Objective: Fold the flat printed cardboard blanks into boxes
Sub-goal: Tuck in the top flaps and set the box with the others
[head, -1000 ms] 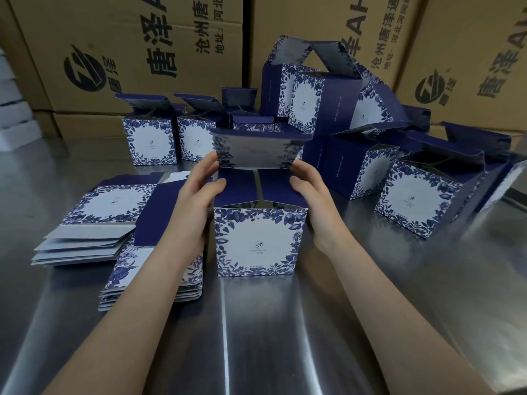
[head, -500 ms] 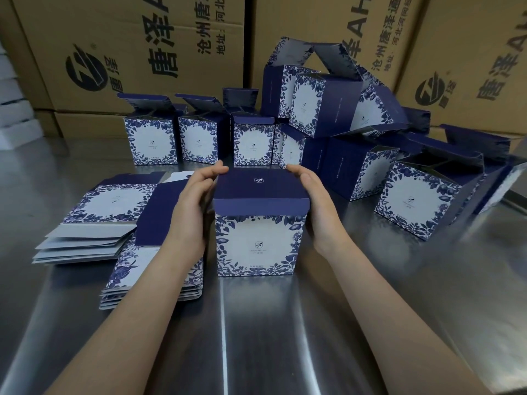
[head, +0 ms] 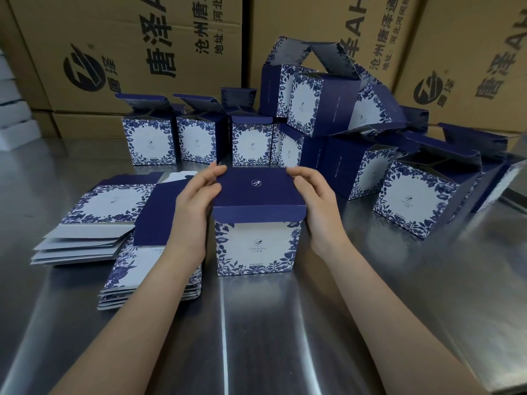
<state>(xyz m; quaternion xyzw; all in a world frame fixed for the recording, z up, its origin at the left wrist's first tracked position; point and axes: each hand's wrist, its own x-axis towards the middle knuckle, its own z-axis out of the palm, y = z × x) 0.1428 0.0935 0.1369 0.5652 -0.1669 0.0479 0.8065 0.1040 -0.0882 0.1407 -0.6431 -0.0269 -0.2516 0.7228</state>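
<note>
Lid down, tuck flap not yet in.
The box stood upright on the table between my grips: the left grip held the lid's left edge, the right grip its right. The flap hung outside the front wall, facing me, with bare table in front and flat blanks just to the left.

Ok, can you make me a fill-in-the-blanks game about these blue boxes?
The left hand and right hand both hold the same ____.
Its lid is plain dark ____.
It stands on a shiny ____ table.
The flat blanks lie stacked to the ____ of the box.
Missing words: box, blue, metal, left.
</note>
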